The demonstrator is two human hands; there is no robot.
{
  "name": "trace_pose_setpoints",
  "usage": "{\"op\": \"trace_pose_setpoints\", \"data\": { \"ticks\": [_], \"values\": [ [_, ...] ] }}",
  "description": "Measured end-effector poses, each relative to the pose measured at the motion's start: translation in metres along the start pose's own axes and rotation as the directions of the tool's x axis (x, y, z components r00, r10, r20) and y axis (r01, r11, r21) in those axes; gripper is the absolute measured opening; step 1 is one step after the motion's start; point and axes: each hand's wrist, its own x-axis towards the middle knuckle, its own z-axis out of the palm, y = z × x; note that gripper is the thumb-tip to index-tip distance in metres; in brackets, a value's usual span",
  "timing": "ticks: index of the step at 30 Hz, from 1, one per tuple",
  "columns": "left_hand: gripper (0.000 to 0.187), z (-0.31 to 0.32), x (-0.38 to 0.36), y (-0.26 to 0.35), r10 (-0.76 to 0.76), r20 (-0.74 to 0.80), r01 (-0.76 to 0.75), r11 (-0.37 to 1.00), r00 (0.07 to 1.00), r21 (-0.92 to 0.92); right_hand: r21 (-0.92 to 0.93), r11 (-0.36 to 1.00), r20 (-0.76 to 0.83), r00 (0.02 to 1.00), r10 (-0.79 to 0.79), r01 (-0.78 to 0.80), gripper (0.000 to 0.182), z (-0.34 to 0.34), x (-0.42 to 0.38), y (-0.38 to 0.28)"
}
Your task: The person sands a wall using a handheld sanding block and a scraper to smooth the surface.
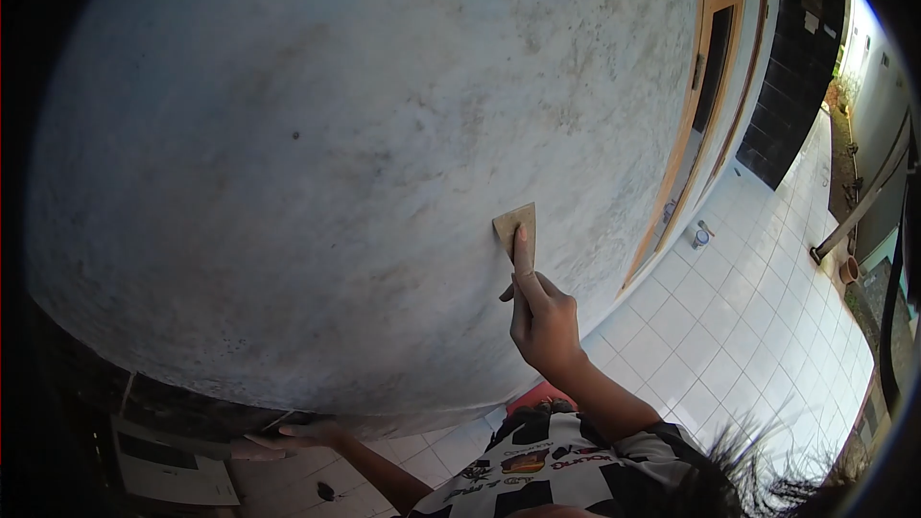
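Observation:
My right hand point(545, 317) grips a small tan putty knife point(518, 221), index finger stretched along its blade. The blade's edge rests against the pale, stained wall point(365, 192). Low on the left, my left hand point(309, 435) is held near the foot of the wall, its fingers around a flat pinkish piece point(257, 449). What kind of thing that piece is, I cannot make out.
A wooden door frame point(672, 182) stands to the right in the wall. On the white tiled floor point(729, 326) are a small can point(701, 238) and a dark object point(326, 491). A leaning pole point(859, 211) and a clay pot point(849, 270) are at the far right.

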Motion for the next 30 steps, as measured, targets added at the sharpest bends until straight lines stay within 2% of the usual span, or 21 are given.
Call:
{"op": "trace_pose_setpoints", "data": {
  "ticks": [1,3,4,6,8,10,11,13,14,15,16,17,19,20,22,23,25,26,29,30],
  "values": [
    [0.065,0.004,0.002,-0.012,0.012,-0.003,-0.012,0.999,1.0,0.049,-0.004,1.0,-0.011,1.0,0.001,-0.001,0.066,0.005,-0.015,0.001],
    [0.065,0.014,0.003,-0.033,0.038,-0.013,-0.036,0.987,0.999,0.154,-0.088,0.996,0.223,0.975,0.02,0.0,0.066,0.016,-0.049,0.007],
    [0.065,0.019,0.001,-0.041,0.053,-0.019,-0.048,0.976,0.998,0.212,-0.092,0.996,0.223,0.975,0.022,-0.002,0.066,0.016,-0.049,0.01],
    [0.065,0.03,0.0,-0.045,0.069,-0.023,-0.057,0.937,0.997,0.344,-0.09,0.994,0.2,0.979,-0.048,0.067,0.065,0.018,-0.054,0.013],
    [0.065,0.044,-0.001,-0.04,0.073,-0.019,-0.055,0.874,0.997,0.483,-0.103,0.987,0.01,0.992,-0.122,0.123,0.063,0.013,-0.035,0.008],
    [0.065,0.056,0.004,-0.046,0.083,-0.001,-0.066,0.801,0.997,0.595,0.021,1.0,-0.124,0.992,0.006,-0.003,0.063,0.009,-0.032,-0.003],
    [0.065,0.061,0.005,-0.055,0.095,0.009,-0.079,0.765,0.995,0.639,0.022,1.0,-0.129,0.992,0.009,-0.007,0.063,0.012,-0.035,-0.007],
    [0.065,0.075,0.001,-0.069,0.125,0.02,-0.1,0.678,0.992,0.728,0.278,0.954,-0.086,0.986,0.142,-0.112,0.042,0.018,-0.057,-0.016],
    [0.065,0.08,-0.003,-0.073,0.138,0.024,-0.107,0.628,0.99,0.771,0.275,0.954,-0.08,0.986,0.143,-0.116,0.042,0.026,-0.074,-0.012],
    [0.065,0.086,-0.007,-0.077,0.151,0.03,-0.112,0.573,0.988,0.812,0.414,0.859,0.079,0.952,0.297,-0.303,0.029,0.038,-0.095,-0.002],
    [0.065,0.092,-0.012,-0.079,0.162,0.036,-0.116,0.515,0.986,0.849,0.507,0.711,0.256,0.873,0.415,-0.487,0.018,0.047,-0.109,0.007],
    [0.065,0.097,-0.018,-0.081,0.17,0.045,-0.119,0.453,0.984,0.884,0.502,0.708,0.264,0.868,0.421,-0.496,0.018,0.055,-0.113,0.011],
    [0.065,0.109,-0.026,-0.082,0.175,0.068,-0.121,0.319,0.982,0.94,0.608,0.544,0.34,0.808,0.481,-0.579,0.021,0.074,-0.118,0.01],
    [0.065,0.115,-0.029,-0.084,0.174,0.082,-0.125,0.253,0.981,0.959,0.604,0.537,0.344,0.801,0.491,-0.589,0.021,0.082,-0.115,0.006],
    [0.065,0.13,-0.033,-0.092,0.17,0.113,-0.136,0.125,0.979,0.983,0.753,0.328,0.399,0.792,0.462,-0.571,0.029,0.093,-0.107,0.0],
    [0.065,0.143,-0.032,-0.098,0.17,0.131,-0.144,0.067,0.977,0.987,0.755,0.325,0.395,0.791,0.467,-0.57,0.029,0.1,-0.117,0.003],
    [0.066,0.143,-0.032,-0.098,0.173,0.127,-0.142,0.078,0.977,0.987,0.643,-0.095,0.743,0.588,0.32,-0.76,0.038,0.115,-0.139,0.009],
    [0.066,0.143,-0.032,-0.099,0.182,0.122,-0.139,0.085,0.976,0.987,0.647,-0.088,0.738,0.594,0.319,-0.757,0.038,0.119,-0.141,0.011],
    [0.066,0.142,-0.033,-0.099,0.194,0.107,-0.126,0.088,0.975,0.988,0.753,0.018,0.617,0.716,0.325,-0.657,0.042,0.122,-0.126,0.014],
    [0.066,0.142,-0.033,-0.098,0.186,0.104,-0.119,0.072,0.977,0.99,0.745,0.007,0.627,0.703,0.335,-0.667,0.042,0.12,-0.122,0.01]
  ]
}}
